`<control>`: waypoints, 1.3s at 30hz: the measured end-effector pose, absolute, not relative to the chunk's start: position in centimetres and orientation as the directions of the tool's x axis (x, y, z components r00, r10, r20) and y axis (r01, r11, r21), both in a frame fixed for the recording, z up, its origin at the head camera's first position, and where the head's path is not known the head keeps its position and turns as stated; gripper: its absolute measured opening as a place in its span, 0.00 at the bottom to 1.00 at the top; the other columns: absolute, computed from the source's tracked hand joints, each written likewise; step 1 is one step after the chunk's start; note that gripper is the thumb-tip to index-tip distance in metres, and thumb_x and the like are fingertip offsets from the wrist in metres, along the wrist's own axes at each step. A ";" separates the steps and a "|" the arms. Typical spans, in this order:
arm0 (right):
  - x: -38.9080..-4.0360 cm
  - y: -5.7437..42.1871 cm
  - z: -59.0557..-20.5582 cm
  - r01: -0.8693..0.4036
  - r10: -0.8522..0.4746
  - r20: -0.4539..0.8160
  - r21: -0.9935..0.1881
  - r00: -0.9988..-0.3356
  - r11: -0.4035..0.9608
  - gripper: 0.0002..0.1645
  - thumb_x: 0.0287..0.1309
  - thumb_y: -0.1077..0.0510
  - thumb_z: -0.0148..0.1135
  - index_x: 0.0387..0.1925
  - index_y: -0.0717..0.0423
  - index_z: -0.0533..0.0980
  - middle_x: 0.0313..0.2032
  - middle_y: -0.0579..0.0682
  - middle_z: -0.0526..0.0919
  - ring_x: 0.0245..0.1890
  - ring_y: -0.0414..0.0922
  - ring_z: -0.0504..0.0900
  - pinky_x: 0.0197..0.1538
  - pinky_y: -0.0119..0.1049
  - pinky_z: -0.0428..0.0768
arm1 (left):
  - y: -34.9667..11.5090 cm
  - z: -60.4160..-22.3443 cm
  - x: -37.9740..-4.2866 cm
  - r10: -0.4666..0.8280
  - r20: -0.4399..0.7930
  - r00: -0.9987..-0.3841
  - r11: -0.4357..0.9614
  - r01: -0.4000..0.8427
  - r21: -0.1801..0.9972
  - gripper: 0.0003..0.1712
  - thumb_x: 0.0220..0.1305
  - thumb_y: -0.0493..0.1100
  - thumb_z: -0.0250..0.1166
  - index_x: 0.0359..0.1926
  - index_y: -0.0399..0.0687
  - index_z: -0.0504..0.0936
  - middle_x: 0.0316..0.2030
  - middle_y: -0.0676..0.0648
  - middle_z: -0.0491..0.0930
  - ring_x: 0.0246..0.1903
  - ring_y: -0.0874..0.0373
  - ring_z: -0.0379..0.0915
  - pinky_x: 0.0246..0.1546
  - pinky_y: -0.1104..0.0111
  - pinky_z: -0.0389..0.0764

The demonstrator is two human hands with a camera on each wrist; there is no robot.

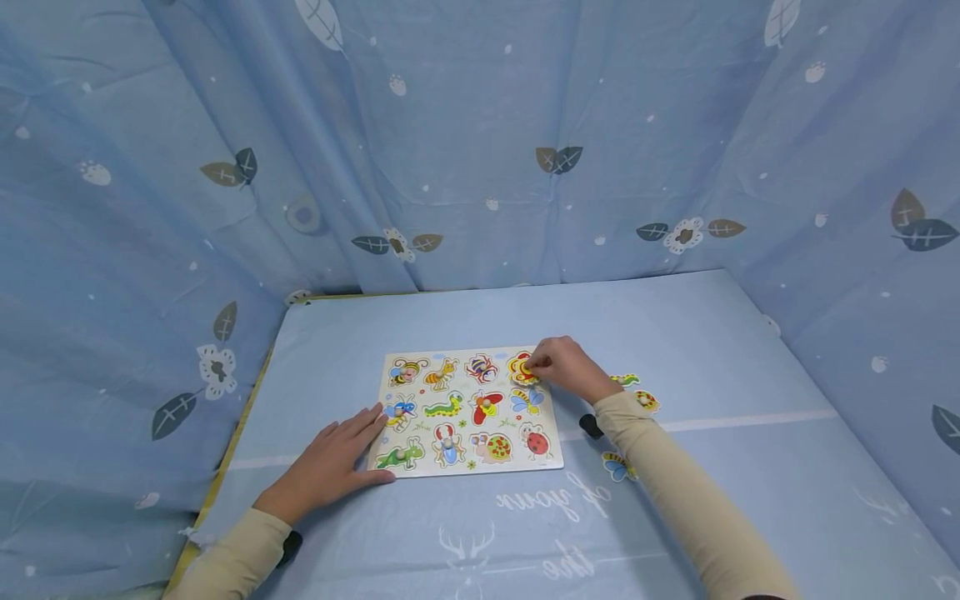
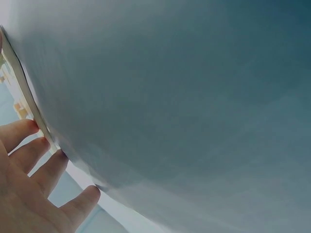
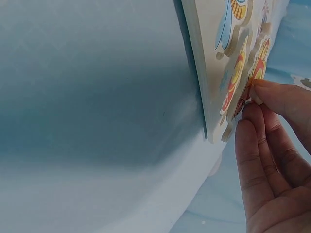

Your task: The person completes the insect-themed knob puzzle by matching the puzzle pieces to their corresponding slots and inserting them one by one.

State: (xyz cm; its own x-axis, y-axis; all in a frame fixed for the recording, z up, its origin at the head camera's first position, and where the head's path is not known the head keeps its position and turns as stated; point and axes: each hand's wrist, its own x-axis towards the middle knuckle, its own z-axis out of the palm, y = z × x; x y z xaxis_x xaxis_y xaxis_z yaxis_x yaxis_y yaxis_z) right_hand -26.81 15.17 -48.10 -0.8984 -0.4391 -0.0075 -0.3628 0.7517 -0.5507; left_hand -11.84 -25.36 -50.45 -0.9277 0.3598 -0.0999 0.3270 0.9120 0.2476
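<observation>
A wooden puzzle board [image 1: 551, 392] with printed bugs lies on the table, several knobbed pieces set in it. My right hand [image 1: 567, 367] pinches a red and yellow butterfly puzzle piece [image 3: 260, 67] by its knob. In the right wrist view this piece stands tilted just above the matching butterfly picture at the board's top right corner. My left hand [image 1: 333, 457] rests along the board's left edge, fingers spread and fairly straight. The left wrist view shows its fingertips [image 2: 60, 158] right at that edge.
To the right of the board lie loose pieces: a green caterpillar [image 1: 626, 380], a yellow-and-red spotted piece [image 1: 647, 401] and a blue-winged insect [image 1: 618, 467], partly beside my right sleeve [image 1: 675, 483]. Blue patterned curtains [image 1: 480, 167] surround the cloth-covered table [image 1: 420, 321].
</observation>
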 end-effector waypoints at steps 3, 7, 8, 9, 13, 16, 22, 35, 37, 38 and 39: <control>-27.0 15.0 -48.1 -0.359 -0.438 -0.012 -0.553 -0.899 0.752 0.08 0.63 0.63 0.72 0.42 0.53 0.91 0.42 0.49 0.90 0.43 0.43 0.86 0.46 0.37 0.86 | -25.3 -50.4 -11.8 0.361 -0.093 -0.928 0.911 0.330 0.248 0.61 0.57 0.81 0.62 0.79 0.47 0.63 0.81 0.45 0.58 0.78 0.41 0.58 0.71 0.34 0.63; -27.2 14.9 -48.1 -0.361 -0.440 -0.014 -0.550 -0.898 0.753 0.08 0.63 0.63 0.72 0.42 0.53 0.91 0.42 0.49 0.90 0.42 0.43 0.85 0.46 0.36 0.86 | -25.3 -50.3 -11.8 0.362 -0.090 -0.928 0.910 0.331 0.248 0.60 0.57 0.80 0.62 0.79 0.47 0.63 0.80 0.45 0.58 0.78 0.41 0.58 0.71 0.34 0.63; -27.2 14.9 -48.1 -0.363 -0.443 -0.013 -0.551 -0.897 0.751 0.08 0.63 0.63 0.71 0.42 0.53 0.91 0.42 0.49 0.90 0.42 0.43 0.85 0.46 0.37 0.86 | -25.3 -50.3 -11.8 0.362 -0.090 -0.928 0.911 0.331 0.248 0.60 0.57 0.80 0.62 0.79 0.47 0.63 0.80 0.45 0.58 0.78 0.41 0.58 0.71 0.34 0.63; -27.2 14.9 -48.1 -0.365 -0.445 -0.012 -0.551 -0.896 0.750 0.08 0.63 0.63 0.71 0.42 0.53 0.91 0.42 0.49 0.90 0.42 0.43 0.86 0.46 0.37 0.86 | -25.3 -50.3 -11.8 0.363 -0.090 -0.928 0.911 0.332 0.246 0.60 0.57 0.80 0.62 0.79 0.47 0.63 0.80 0.45 0.58 0.78 0.41 0.58 0.71 0.34 0.64; -27.4 14.9 -48.1 -0.377 -0.453 -0.003 -0.550 -0.892 0.745 0.08 0.63 0.63 0.71 0.42 0.54 0.91 0.43 0.50 0.90 0.44 0.45 0.86 0.47 0.39 0.86 | -25.3 -50.4 -11.8 0.360 -0.096 -0.928 0.913 0.330 0.239 0.60 0.57 0.81 0.61 0.79 0.48 0.63 0.81 0.46 0.58 0.78 0.42 0.58 0.71 0.35 0.64; -27.5 15.0 -48.2 -0.383 -0.456 0.002 -0.548 -0.890 0.744 0.08 0.63 0.63 0.71 0.43 0.54 0.90 0.43 0.50 0.90 0.45 0.46 0.86 0.50 0.41 0.86 | -25.4 -50.4 -11.8 0.358 -0.102 -0.928 0.914 0.326 0.240 0.61 0.57 0.81 0.62 0.79 0.48 0.63 0.81 0.46 0.58 0.78 0.42 0.57 0.71 0.35 0.63; -27.9 14.9 -48.4 -0.372 -0.458 -0.020 -0.551 -0.889 0.747 0.09 0.64 0.63 0.70 0.44 0.55 0.90 0.44 0.51 0.90 0.48 0.48 0.86 0.54 0.44 0.85 | -25.3 -50.4 -11.8 0.360 -0.101 -0.928 0.913 0.328 0.243 0.61 0.57 0.81 0.61 0.79 0.48 0.63 0.81 0.46 0.58 0.78 0.42 0.57 0.71 0.35 0.63; -28.5 14.5 -48.5 -0.373 -0.469 -0.036 -0.554 -0.882 0.744 0.09 0.65 0.62 0.70 0.44 0.55 0.90 0.46 0.51 0.90 0.49 0.48 0.86 0.52 0.42 0.86 | -25.2 -50.2 -11.8 0.359 -0.105 -0.927 0.912 0.324 0.250 0.60 0.57 0.79 0.63 0.79 0.48 0.62 0.81 0.46 0.58 0.78 0.42 0.57 0.72 0.34 0.62; -28.5 14.3 -48.5 -0.374 -0.471 -0.040 -0.552 -0.881 0.745 0.09 0.65 0.62 0.70 0.44 0.55 0.90 0.46 0.51 0.90 0.49 0.48 0.86 0.52 0.42 0.86 | -25.3 -50.2 -11.8 0.358 -0.106 -0.928 0.913 0.324 0.249 0.60 0.57 0.79 0.63 0.79 0.48 0.62 0.81 0.46 0.58 0.78 0.42 0.57 0.72 0.34 0.62; -28.6 14.3 -48.5 -0.375 -0.472 -0.042 -0.549 -0.881 0.748 0.08 0.65 0.62 0.70 0.44 0.54 0.90 0.46 0.51 0.90 0.49 0.48 0.86 0.52 0.41 0.86 | -25.3 -50.3 -11.8 0.358 -0.106 -0.928 0.913 0.324 0.249 0.60 0.57 0.79 0.63 0.79 0.48 0.62 0.81 0.46 0.58 0.78 0.42 0.57 0.72 0.34 0.62; -28.6 14.2 -48.5 -0.377 -0.474 -0.043 -0.546 -0.879 0.748 0.08 0.65 0.62 0.70 0.44 0.54 0.90 0.45 0.50 0.90 0.49 0.47 0.86 0.51 0.41 0.86 | -25.3 -50.3 -11.8 0.358 -0.106 -0.928 0.913 0.324 0.248 0.60 0.57 0.79 0.64 0.79 0.48 0.63 0.81 0.46 0.58 0.78 0.42 0.57 0.72 0.34 0.62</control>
State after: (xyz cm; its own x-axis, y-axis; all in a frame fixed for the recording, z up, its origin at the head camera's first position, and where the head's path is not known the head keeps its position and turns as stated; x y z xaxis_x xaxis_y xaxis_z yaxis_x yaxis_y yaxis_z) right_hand -28.62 14.21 -48.53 -0.8794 -0.4741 -0.0429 -0.3769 0.7484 -0.5457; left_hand -11.78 -25.27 -50.25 -0.9277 0.3581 -0.1056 0.3242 0.9129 0.2479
